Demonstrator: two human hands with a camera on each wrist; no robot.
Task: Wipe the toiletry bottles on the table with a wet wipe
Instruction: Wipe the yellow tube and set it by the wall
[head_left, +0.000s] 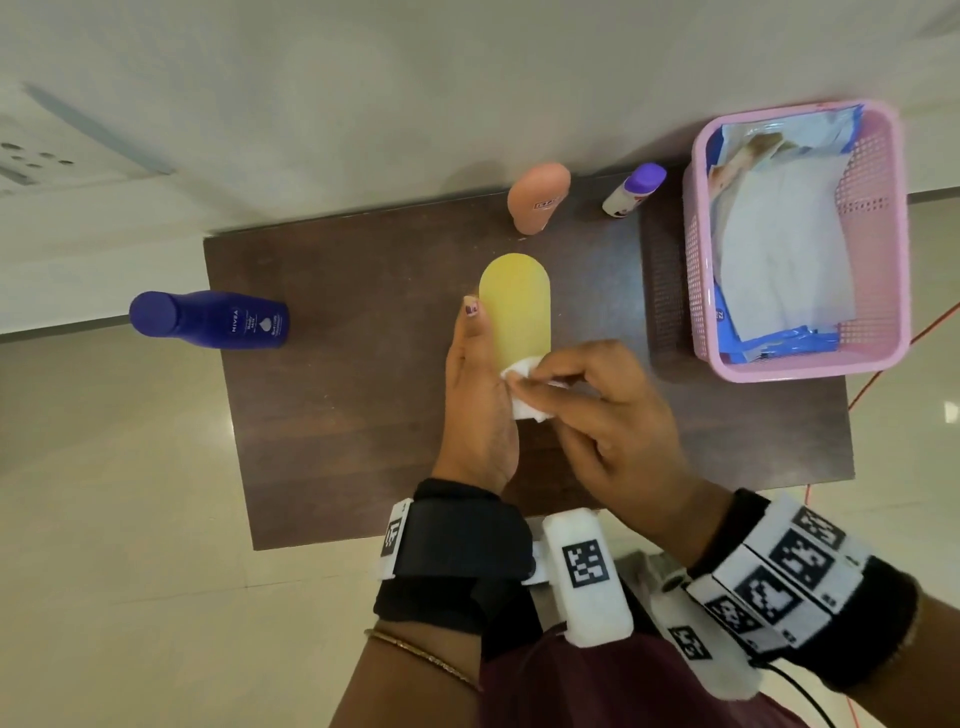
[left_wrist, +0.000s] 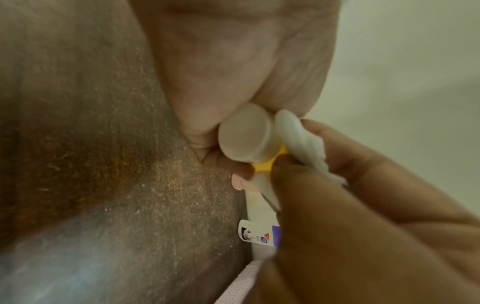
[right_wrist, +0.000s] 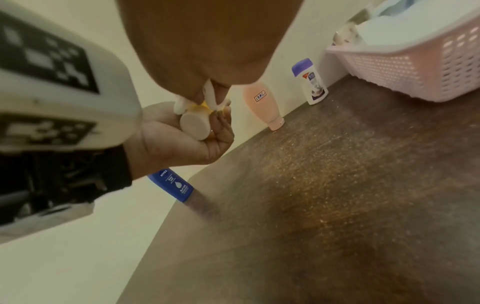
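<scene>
My left hand (head_left: 480, 374) grips a yellow bottle (head_left: 515, 306) above the middle of the dark wooden table (head_left: 363, 415), thumb along its left side. The bottle's white cap (left_wrist: 244, 133) points down into my palm; the cap (right_wrist: 194, 126) also shows in the right wrist view. My right hand (head_left: 597, 400) pinches a folded white wet wipe (head_left: 524, 389) against the bottle's lower end near the cap. A blue Nivea bottle (head_left: 213, 318) stands at the table's left edge. A peach bottle (head_left: 537, 197) and a small white bottle with a purple cap (head_left: 634, 189) stand at the far edge.
A pink plastic basket (head_left: 878, 249) at the table's right end holds a blue wet-wipe pack and loose white sheets. A wall runs behind the table. An orange cable (head_left: 883, 364) trails on the floor to the right.
</scene>
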